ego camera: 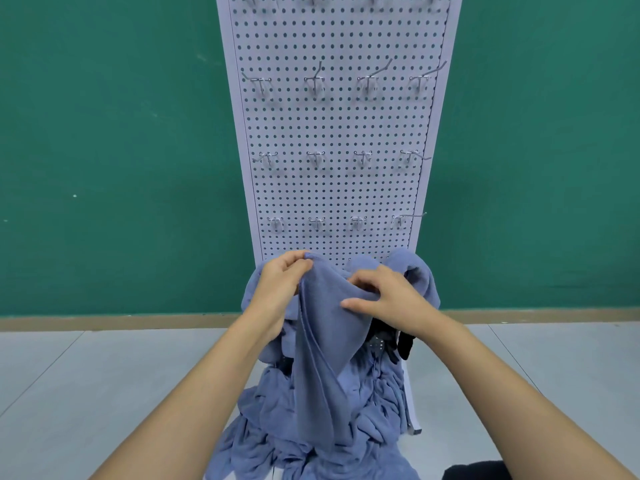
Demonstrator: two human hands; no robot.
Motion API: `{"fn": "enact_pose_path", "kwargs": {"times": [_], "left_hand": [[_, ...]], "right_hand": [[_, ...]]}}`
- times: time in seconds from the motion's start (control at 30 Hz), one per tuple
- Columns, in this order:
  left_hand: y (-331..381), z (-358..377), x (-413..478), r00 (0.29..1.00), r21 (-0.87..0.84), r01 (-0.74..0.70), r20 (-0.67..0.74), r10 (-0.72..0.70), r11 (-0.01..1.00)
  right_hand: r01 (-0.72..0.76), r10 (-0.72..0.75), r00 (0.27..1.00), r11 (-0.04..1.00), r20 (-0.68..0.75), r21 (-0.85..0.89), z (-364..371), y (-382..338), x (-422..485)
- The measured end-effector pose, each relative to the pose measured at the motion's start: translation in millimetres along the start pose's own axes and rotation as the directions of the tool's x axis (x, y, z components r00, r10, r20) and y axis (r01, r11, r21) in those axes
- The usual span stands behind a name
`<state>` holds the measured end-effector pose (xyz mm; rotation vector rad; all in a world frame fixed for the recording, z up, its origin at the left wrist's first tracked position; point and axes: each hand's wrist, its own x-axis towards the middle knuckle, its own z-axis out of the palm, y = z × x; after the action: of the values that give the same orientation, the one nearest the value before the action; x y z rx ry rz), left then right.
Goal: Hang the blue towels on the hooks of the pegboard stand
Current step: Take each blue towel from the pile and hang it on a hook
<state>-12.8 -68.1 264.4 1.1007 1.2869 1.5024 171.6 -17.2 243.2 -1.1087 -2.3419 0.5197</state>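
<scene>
A white pegboard stand (pixel 337 133) rises straight ahead, with rows of bare metal hooks (pixel 315 83) across it. At its foot lies a heap of blue towels (pixel 311 410), some draped over the low hooks. One blue towel (pixel 322 341) hangs lifted from the heap. My left hand (pixel 280 282) pinches its upper edge near the board's bottom. My right hand (pixel 384 296) grips a fold of the same towel just to the right. Both forearms reach in from below.
A green wall (pixel 121 150) stands behind the stand, with a brown skirting strip (pixel 121 320) at its base. Grey floor tiles (pixel 86 393) spread on both sides. A black object (pixel 405 344) shows among the towels, and a dark shape (pixel 474 471) lies at bottom right.
</scene>
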Motion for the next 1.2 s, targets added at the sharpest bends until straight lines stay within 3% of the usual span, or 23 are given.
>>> {"fn": "enact_pose_path", "kwargs": {"times": [0.07,0.17,0.23,0.4,0.5,0.6,0.73,0.93,1.0,1.07,1.2], "left_hand": [[3.5,-8.2,2.0,0.998,0.001,-0.01,-0.066,0.01,1.0],[3.7,-19.3,6.6,0.991,0.03,-0.01,-0.134,0.014,0.999],[4.3,-17.8,5.4,0.997,0.006,-0.024,-0.074,0.025,1.0],[5.7,-2.4,-4.6,0.981,-0.076,-0.027,0.189,0.041,0.997],[0.6,-6.0,0.9,0.987,-0.055,0.01,0.162,-0.001,0.998],[-5.6,-14.4,5.2,0.984,0.093,0.035,0.169,-0.05,0.995],[-18.7,-14.0,3.4,0.977,0.38,-0.116,0.208,0.038,0.918],[-32.2,-8.5,9.5,0.987,0.519,-0.121,-0.032,0.16,0.846],[-34.4,-3.4,10.0,0.983,0.529,-0.109,-0.066,0.169,0.842],[-33.9,2.3,8.8,0.988,0.498,-0.088,-0.068,0.14,0.863],[-26.3,11.3,1.0,0.998,0.295,-0.064,0.011,0.063,0.953]], "right_hand": [[0.002,-0.009,0.999,0.974,-0.032,-0.226,-3.9,4.2,0.3],[-0.025,0.015,0.985,0.998,-0.172,-0.054,-13.6,2.7,-1.8],[-0.009,0.015,0.977,1.0,-0.211,0.029,-13.8,-0.4,-4.0],[-0.05,0.075,0.992,0.971,-0.098,0.234,-5.1,-5.3,-1.5],[-0.082,0.095,0.994,0.974,-0.053,0.212,-3.5,0.1,2.7],[-0.083,0.1,0.993,0.964,-0.056,0.253,-4.3,-0.3,2.1],[-0.111,0.121,0.992,0.958,-0.024,0.263,-4.0,-2.2,0.4],[-0.236,0.285,0.949,0.926,-0.135,0.294,-7.2,-0.4,-2.9],[-0.269,0.329,0.94,0.879,-0.092,0.394,-1.8,-7.4,-3.2],[-0.303,0.371,0.929,0.756,0.002,0.581,4.0,-18.3,-3.3],[-0.317,0.393,0.913,0.519,0.108,0.794,4.0,-34.7,-4.3]]}}
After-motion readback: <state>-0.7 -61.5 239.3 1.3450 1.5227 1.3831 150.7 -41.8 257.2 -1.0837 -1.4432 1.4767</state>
